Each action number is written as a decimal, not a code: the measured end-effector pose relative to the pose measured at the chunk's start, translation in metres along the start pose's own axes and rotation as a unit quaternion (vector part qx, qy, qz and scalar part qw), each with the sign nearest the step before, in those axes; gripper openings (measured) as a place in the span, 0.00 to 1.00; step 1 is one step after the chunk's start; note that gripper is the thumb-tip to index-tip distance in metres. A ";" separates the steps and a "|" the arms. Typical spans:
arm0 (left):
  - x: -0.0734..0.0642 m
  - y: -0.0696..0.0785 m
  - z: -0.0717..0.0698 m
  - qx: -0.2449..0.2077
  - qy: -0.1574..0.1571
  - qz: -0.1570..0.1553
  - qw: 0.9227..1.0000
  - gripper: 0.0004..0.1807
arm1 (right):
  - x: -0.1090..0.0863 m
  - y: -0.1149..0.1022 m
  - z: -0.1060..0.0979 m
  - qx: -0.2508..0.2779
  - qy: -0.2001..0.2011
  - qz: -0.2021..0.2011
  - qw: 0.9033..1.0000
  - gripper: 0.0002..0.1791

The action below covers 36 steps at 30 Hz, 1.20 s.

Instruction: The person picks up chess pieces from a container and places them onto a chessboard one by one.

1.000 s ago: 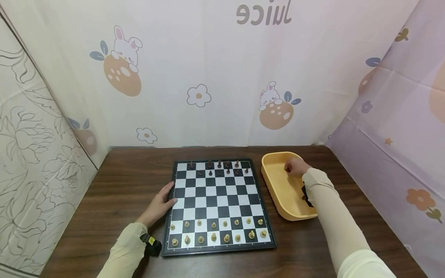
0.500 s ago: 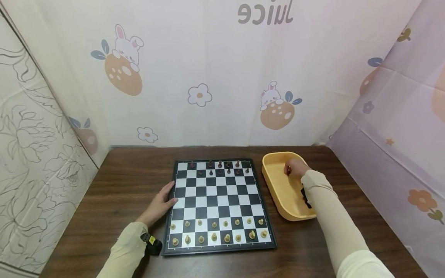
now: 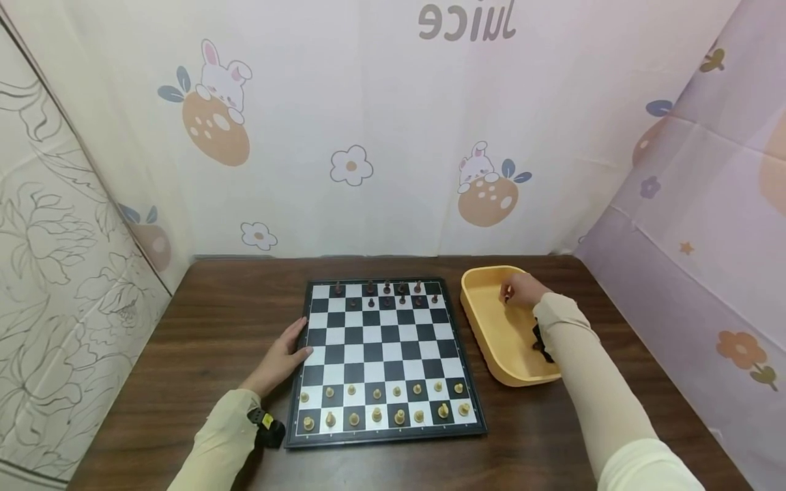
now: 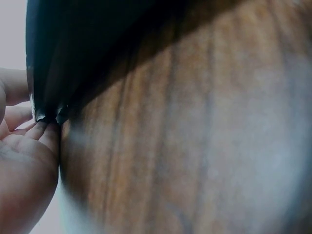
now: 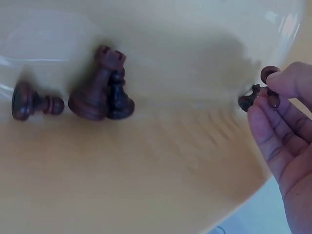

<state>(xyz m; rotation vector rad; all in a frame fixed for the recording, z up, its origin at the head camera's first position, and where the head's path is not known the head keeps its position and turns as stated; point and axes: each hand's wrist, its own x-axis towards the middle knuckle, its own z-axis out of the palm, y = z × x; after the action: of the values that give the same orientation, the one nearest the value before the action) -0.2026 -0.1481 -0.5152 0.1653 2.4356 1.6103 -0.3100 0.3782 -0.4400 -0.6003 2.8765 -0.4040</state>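
My left hand [image 3: 279, 360] lies against the left edge of the black-and-white chessboard [image 3: 382, 354], thumb and fingers spread along the rim. In the left wrist view its fingers [image 4: 41, 129] touch the board's dark side. My right hand [image 3: 522, 290] is inside the yellow tray [image 3: 491, 341] at its far end. Between thumb and fingertips it pinches a dark brown bishop [image 5: 274, 100], partly covered by the fingers. Just behind those fingers another dark piece [image 5: 246, 101] lies in the tray. Farther along are a rook [image 5: 97, 87] and two pawns, one lying over [image 5: 36, 103], one leaning by the rook [image 5: 119, 100].
Light wooden-coloured chess pieces [image 3: 400, 417] fill the board's two near rows. Several dark brown pieces [image 3: 387, 288] stand in the two far rows. The brown table [image 3: 227, 307] meets a patterned curtain [image 3: 393, 136] behind and at the sides.
My right hand has risen slightly and turned within the tray, and a dark piece now shows at its fingertips. The left hand stays at the board's edge.
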 end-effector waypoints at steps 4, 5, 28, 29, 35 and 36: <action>0.000 0.001 -0.001 -0.004 -0.001 -0.001 1.000 0.37 | 0.001 0.001 -0.006 -0.010 0.005 0.008 1.000 0.07; 0.000 0.002 -0.001 -0.004 -0.002 -0.001 1.000 0.37 | 0.001 0.001 -0.007 -0.012 0.005 0.004 1.000 0.07; 0.000 0.000 -0.002 -0.004 -0.005 0.007 1.000 0.37 | 0.017 -0.053 -0.048 -0.026 -0.005 -0.049 0.998 0.12; 0.000 0.000 -0.002 -0.005 -0.004 0.008 1.000 0.37 | 0.018 -0.057 -0.050 -0.030 -0.003 -0.048 0.998 0.11; 0.000 -0.001 -0.001 -0.006 -0.004 0.007 1.000 0.37 | 0.028 -0.079 -0.056 -0.028 -0.003 -0.027 0.999 0.07; 0.000 -0.001 -0.001 -0.006 -0.005 0.007 1.000 0.37 | 0.030 -0.083 -0.057 -0.025 -0.004 -0.025 0.999 0.07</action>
<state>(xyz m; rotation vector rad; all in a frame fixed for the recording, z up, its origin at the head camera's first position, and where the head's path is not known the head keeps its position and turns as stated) -0.2025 -0.1494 -0.5154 0.1889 2.4225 1.6253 -0.3197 0.3060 -0.3647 -0.6807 2.8770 -0.3373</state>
